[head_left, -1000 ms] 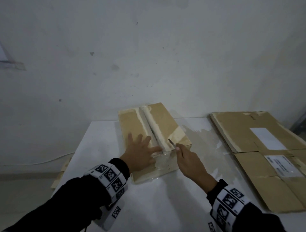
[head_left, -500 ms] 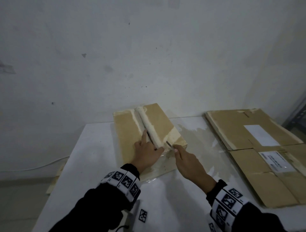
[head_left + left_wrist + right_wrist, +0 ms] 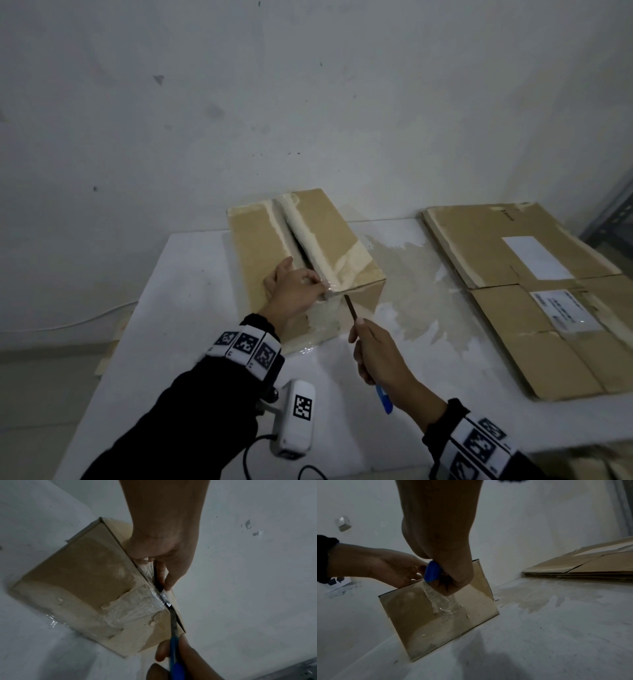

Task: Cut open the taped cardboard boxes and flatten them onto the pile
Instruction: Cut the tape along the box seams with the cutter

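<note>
A taped brown cardboard box [image 3: 329,233] stands on the white table [image 3: 191,294], its top seam slit open along the middle. My left hand [image 3: 296,289] grips the left top flap at the near end of the slit, fingers curled into the gap [image 3: 164,574]. My right hand [image 3: 376,349] grips a blue-handled cutter [image 3: 350,306], whose blade points up at the box's near top edge. In the left wrist view the cutter's blade [image 3: 173,623] lies along the taped front face, its tip at the seam. The blue handle end [image 3: 432,572] sticks out of my right fist.
A pile of flattened cardboard [image 3: 513,267] with white labels lies on the table's right side. Torn tape residue marks the table between box and pile. The wall stands right behind the box. A metal shelf post [image 3: 616,212] shows at far right.
My left hand went from lying flat on the box top to gripping the flap at the seam's near end. My right hand drew the cutter back toward me, down off the top edge.
</note>
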`<state>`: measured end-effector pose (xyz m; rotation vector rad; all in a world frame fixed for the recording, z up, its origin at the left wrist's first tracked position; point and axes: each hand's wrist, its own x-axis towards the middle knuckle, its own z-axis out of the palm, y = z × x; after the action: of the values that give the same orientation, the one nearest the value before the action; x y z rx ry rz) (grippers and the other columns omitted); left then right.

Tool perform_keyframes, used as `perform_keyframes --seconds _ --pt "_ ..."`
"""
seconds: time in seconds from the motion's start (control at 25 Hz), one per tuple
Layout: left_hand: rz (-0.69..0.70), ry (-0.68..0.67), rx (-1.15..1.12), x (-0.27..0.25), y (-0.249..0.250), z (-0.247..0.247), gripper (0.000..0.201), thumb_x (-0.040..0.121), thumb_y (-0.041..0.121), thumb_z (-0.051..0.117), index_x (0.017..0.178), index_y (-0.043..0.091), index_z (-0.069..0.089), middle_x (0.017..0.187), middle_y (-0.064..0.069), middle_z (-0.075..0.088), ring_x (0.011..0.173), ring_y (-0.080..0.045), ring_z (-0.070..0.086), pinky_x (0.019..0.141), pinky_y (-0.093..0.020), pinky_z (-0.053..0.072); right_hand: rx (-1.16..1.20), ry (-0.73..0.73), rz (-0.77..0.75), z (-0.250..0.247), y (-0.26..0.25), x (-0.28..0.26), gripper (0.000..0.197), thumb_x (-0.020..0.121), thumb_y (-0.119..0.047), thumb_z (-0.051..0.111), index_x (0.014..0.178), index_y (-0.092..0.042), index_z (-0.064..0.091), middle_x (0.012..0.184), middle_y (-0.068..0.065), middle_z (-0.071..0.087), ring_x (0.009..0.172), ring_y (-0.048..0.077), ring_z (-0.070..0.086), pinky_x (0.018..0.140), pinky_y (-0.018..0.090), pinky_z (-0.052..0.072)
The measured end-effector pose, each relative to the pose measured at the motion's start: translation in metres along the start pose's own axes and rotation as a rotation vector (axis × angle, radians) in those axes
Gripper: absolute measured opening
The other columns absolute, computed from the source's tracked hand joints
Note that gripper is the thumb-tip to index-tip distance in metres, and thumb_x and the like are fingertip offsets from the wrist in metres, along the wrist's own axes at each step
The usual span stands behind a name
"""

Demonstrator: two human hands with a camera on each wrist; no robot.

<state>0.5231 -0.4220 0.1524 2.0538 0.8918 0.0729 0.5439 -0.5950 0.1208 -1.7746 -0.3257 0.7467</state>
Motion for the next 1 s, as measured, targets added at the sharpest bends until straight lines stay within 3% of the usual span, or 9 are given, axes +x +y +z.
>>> perform_keyframes --seconds 0.36,0.56,0.84,1.0 --pt "0.004 0.026 -0.028 -0.001 -0.001 -0.001 0.019 0.085 0.035 0.066 0.071 0.035 0.053 0.156 0.003 0.013 0.142 -0.02 0.002 0.11 -0.029 0.006 0.261 -0.05 0.163 0.008 -0.015 0.006 0.037 0.104 -0.024 0.027 0.077 -0.007 0.045 0.044 0.004 0.033 0.033 0.014 0.026 0.037 0.018 0.022" --pt "-0.004 0.038 -0.008 0.002 -0.001 0.0 0.005 0.087 0.037 0.061 0.084 0.033 0.058 0.155 0.004 0.014 0.141 -0.022 0.003 0.11 -0.03 0.008 0.376 -0.118 0.238 0.023 -0.032 0.012 0.036 0.103 -0.024 0.026 0.075 -0.008 0.043 0.043 0.005 0.037 0.034 0.017 0.031 0.037 0.02 0.025" --pt "0.035 0.044 0.035 0.004 -0.006 0.001 0.01 0.087 0.042 0.058 0.09 0.033 0.057 0.153 0.0 0.018 0.141 -0.022 0.005 0.11 -0.032 0.008 0.392 -0.144 0.208 0.038 -0.031 0.016 0.041 0.104 -0.027 0.025 0.073 -0.008 0.042 0.041 0.005 0.04 0.033 0.018 0.037 0.037 0.022 0.031" --pt "0.08 -0.015 -0.057 0.003 -0.005 -0.001 0.01 0.09 0.049 0.052 0.088 0.039 0.053 0.148 0.0 0.024 0.14 -0.018 0.006 0.097 -0.028 0.011 0.366 -0.179 0.226 0.042 -0.038 0.021 0.04 0.104 -0.027 0.026 0.071 -0.009 0.042 0.043 0.006 0.04 0.033 0.018 0.039 0.037 0.021 0.03"
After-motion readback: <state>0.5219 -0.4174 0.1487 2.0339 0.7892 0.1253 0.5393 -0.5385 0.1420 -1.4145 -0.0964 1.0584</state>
